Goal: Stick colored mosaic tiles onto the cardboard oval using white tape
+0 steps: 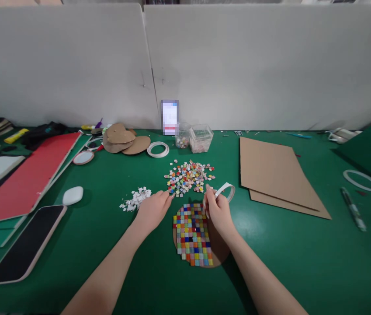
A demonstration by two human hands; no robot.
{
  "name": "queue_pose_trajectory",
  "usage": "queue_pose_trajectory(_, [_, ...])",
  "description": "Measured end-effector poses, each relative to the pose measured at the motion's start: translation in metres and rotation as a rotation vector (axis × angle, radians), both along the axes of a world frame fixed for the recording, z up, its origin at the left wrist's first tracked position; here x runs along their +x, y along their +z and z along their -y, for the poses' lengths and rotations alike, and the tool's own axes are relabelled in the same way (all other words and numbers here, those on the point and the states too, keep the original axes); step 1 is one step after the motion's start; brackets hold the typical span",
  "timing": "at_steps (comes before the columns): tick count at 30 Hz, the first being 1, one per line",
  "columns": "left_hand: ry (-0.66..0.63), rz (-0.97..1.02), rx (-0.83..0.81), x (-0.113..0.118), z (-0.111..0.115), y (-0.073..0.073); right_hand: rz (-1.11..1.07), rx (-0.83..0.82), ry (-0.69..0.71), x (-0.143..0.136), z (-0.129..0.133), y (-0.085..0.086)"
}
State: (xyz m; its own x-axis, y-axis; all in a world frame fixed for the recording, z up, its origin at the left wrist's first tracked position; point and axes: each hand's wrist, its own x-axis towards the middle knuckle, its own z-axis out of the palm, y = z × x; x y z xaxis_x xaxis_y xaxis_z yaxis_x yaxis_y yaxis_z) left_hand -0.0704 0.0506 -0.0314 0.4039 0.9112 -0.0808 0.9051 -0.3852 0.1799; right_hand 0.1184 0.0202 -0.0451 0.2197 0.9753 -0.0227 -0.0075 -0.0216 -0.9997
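My left hand is closed in a pinch at the lower left edge of a heap of small coloured mosaic tiles. Whatever sits between its fingertips is too small to make out. A roll of white tape is gripped in my right hand, over the upper right of a round cardboard disc. Rows of square coloured tiles cover the disc's left and middle; bare brown cardboard shows on its right. Beside my left hand lies a small pile of white paper scraps, partly behind the hand.
Cardboard sheets lie to the right, a pen beyond them. A clear box, a jar and a lit phone stand at the back. Leftward are a dark phone, a white case and a red folder.
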Motion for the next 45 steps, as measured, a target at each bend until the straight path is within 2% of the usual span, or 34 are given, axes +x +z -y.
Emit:
queue_pose_trajectory(4, [0.09,0.157,-0.018,0.001,0.0,0.0,-0.052,0.011,-0.032,0.005,-0.002,0.004])
queue_pose_trajectory(12, [0.147,0.429,-0.029,0.003,0.002,0.006,-0.107,-0.018,-0.081,0.01,-0.006,0.014])
queue_pose_trajectory(14, [0.148,0.501,-0.067,0.005,0.004,0.009,-0.124,-0.017,-0.014,0.006,-0.003,0.014])
queue_pose_trajectory(16, [0.127,0.586,-0.113,0.008,0.008,0.013,-0.158,-0.048,0.114,-0.001,0.001,0.013])
queue_pose_trajectory(20, [0.0,0.74,-0.133,0.02,0.023,0.016,-0.18,-0.202,0.381,-0.018,0.015,0.012])
queue_pose_trajectory(25, [-0.11,0.787,-0.123,0.028,0.033,0.015,-0.213,-0.229,0.411,-0.027,0.025,0.019])
queue_pose_trajectory(30, [-0.075,0.776,-0.054,0.025,0.032,0.014,-0.227,-0.196,0.528,-0.023,0.025,0.028])
queue_pose_trajectory(34, [-0.094,0.732,0.008,0.026,0.035,0.012,-0.116,-0.182,0.454,-0.024,0.026,0.022])
queue_pose_trajectory(39, [-0.06,0.662,0.13,0.031,0.041,0.009,0.138,-0.028,0.306,-0.03,0.028,0.009])
queue_pose_trajectory(42, [-0.028,0.627,0.168,0.033,0.043,0.008,0.169,0.008,0.252,-0.031,0.028,0.004])
queue_pose_trajectory(45, [-0.05,0.632,0.182,0.034,0.043,0.007,0.137,0.015,0.225,-0.031,0.028,0.004])
